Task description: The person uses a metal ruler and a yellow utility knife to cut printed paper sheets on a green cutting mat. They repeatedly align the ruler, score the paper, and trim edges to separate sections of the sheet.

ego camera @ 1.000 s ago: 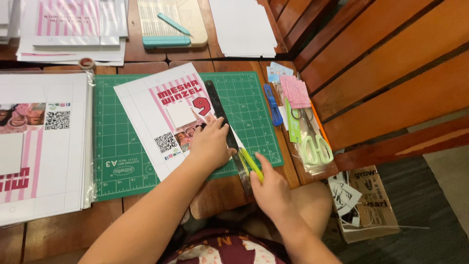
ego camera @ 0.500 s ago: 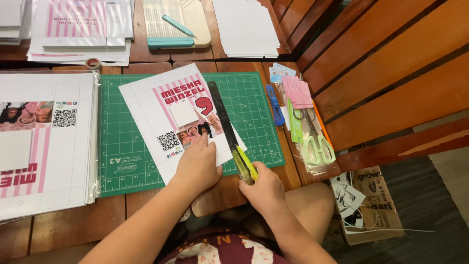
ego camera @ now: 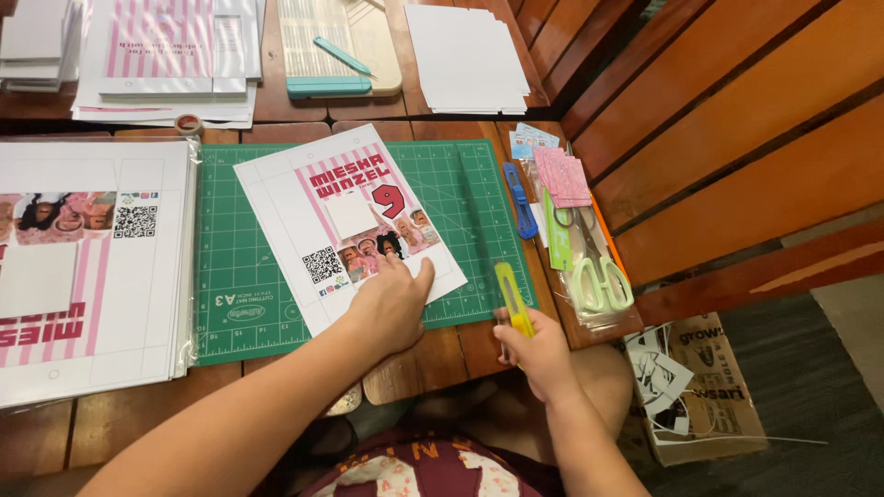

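- Shows, from the head camera looking down, a left hand spread open and flat, gripping nothing, pressing on the lower right corner of a printed sheet.
- Places that sheet, white with pink stripes and small photos, tilted on a green cutting mat atop a wooden table.
- Shows a right hand closed around a yellow craft knife, tip pointing away, just off the sheet's right edge, over the mat's front edge.
- Reads as a pause between trimming cuts, with the blade off the paper.
- Calls, for another cut, for the blade lined up on a border line and the sheet held firm.
- Places scissors to the right and a stack of similar sheets to the left.
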